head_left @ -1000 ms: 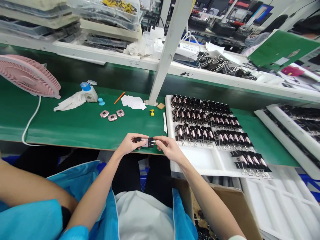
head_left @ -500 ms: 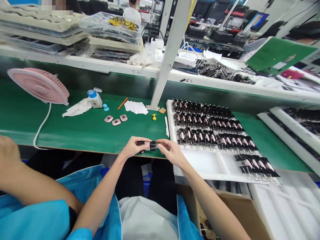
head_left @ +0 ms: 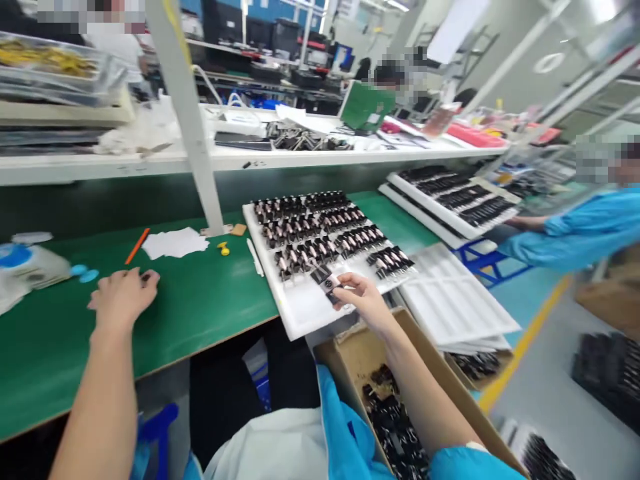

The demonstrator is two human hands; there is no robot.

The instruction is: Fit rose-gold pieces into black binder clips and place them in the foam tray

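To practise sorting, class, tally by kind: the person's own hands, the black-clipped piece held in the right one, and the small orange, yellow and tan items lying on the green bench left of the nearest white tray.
Left hand and right hand: 2
Black-clipped piece: 1
Orange stick: 1
Yellow knob: 1
Tan square: 1
Total: 6

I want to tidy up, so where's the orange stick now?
In the head view, the orange stick lies left of centre on the green bench, left of the white paper, beyond the left hand.
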